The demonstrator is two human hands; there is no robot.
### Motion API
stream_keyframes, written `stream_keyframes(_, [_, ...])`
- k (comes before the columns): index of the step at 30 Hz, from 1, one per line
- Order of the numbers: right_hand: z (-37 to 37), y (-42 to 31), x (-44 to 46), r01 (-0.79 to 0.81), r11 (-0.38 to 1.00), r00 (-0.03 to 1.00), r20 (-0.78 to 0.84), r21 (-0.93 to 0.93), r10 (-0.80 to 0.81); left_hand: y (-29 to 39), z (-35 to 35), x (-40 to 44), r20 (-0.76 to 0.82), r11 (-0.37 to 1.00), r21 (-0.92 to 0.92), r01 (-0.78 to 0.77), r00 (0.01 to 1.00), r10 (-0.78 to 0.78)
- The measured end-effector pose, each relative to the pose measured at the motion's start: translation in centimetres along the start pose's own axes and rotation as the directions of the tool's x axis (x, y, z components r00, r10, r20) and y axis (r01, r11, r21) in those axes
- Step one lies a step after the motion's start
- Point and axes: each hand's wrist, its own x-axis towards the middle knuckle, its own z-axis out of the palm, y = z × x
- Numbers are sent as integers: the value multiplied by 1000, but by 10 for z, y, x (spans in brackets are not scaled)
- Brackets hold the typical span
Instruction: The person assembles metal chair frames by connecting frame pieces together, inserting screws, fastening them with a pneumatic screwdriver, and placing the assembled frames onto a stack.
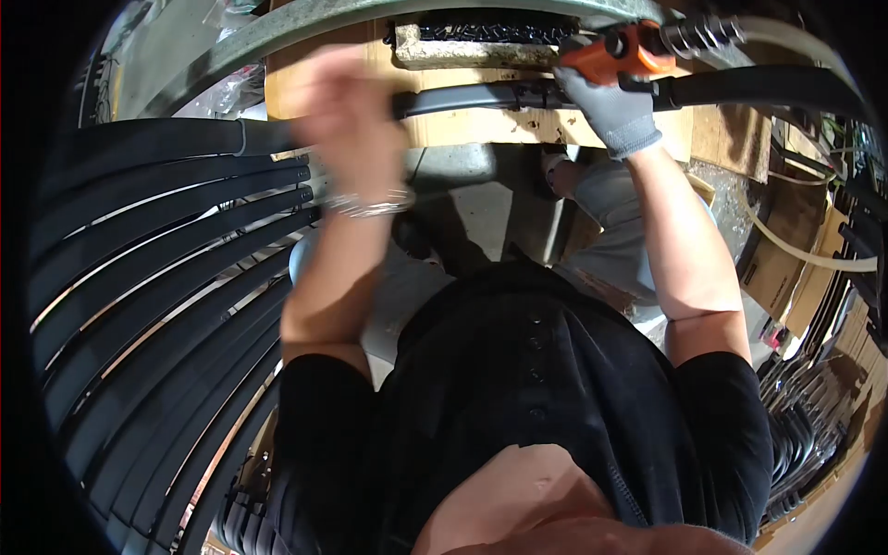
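Observation:
My right hand (609,109), in a grey knit glove, is wrapped around an orange air tool (601,61) at the upper right. A coiled metal spring guard (700,35) joins the tool to a pale hose (803,39). Just below the tool, a dark tube (472,98) with black padded ends lies across the wooden bench top (453,133). My bare left hand (350,116) is smeared by motion over the tube's left part, so its fingers and any contact cannot be made out. Bracelets (370,203) circle that wrist.
Behind the tube, a worn trough (481,54) holds many small black parts (495,33). A curved metal rail (277,35) spans the top. Several black padded tubes (176,199) fan out at left. Cardboard (786,264) and bundled metal pieces (805,435) stand at right.

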Motion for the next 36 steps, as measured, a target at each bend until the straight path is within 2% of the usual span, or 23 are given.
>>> stream_keyframes(1, [1, 0, 1, 21, 999, 1000, -20, 38, -20, 10, -34, 33, -177, 904, 209, -374, 894, 411])
stream_keyframes(2, [1, -4, 4, 10, 999, 1000, -19, 42, -9, 34, -65, 60, -328, 906, 214, -365, 847, 419])
stream_keyframes(3, [0, -11, 8, -40, 988, 997, -57, 146, 49, 59, -68, 78, -528, 878, 265, -398, 702, 478])
stream_keyframes(5, [-1, -20, 11, -120, 931, 977, -123, 345, 172, 78, -83, 105, -538, 866, 324, -380, 679, 499])
stream_keyframes(6, [-1, -19, 9, -132, 929, 975, -126, 346, 185, 77, -93, 110, -530, 869, 319, -378, 689, 494])
stream_keyframes(7, [-1, -18, 9, -133, 930, 977, -111, 343, 181, 75, -102, 117, -493, 941, 288, -181, 814, 307])
stream_keyframes(8, [-1, -16, 10, -130, 932, 980, -99, 340, 173, 73, -109, 123, -447, 963, 268, 25, 889, 101])
stream_keyframes(9, [-1, -13, 12, -126, 933, 983, -87, 337, 164, 73, -109, 125, -395, 937, 263, 231, 912, -114])
stream_keyframes(13, [5, -3, 11, -125, 942, 990, -20, 312, 138, 73, -98, 123, -468, 953, 246, 175, 883, -41])
stream_keyframes(17, [0, -6, 11, -163, 893, 977, -55, 420, 205, 66, -104, 125, -460, 971, 224, 88, 888, 25])
stream_keyframes(21, [4, -2, 10, -162, 926, 981, -45, 341, 189, 65, -108, 124, -451, 971, 213, 105, 893, 2])
stream_keyframes(26, [6, -2, 12, -151, 902, 983, -37, 405, 182, 62, -114, 125, -425, 982, 188, 10, 902, 72])
stream_keyframes(29, [7, -2, 12, -169, 948, 984, -5, 268, 176, 64, -114, 123, -411, 986, 166, 32, 911, 40])
stream_keyframes(30, [8, 3, 11, -165, 948, 985, -7, 273, 173, 63, -115, 122, -411, 985, 169, 26, 910, 46])
stream_keyframes(33, [10, 25, 15, 118, 974, 993, -53, 195, -110, 56, -121, 126, -401, 972, 228, 55, 915, 42])
stream_keyframes(34, [10, 23, 14, 141, 968, 989, -65, 207, -130, 54, -124, 129, -402, 968, 245, 49, 914, 55])
stream_keyframes(36, [8, 18, 14, -1, 957, 1000, -10, 288, 4, 43, -133, 136, -305, 961, 238, -141, 929, 211])
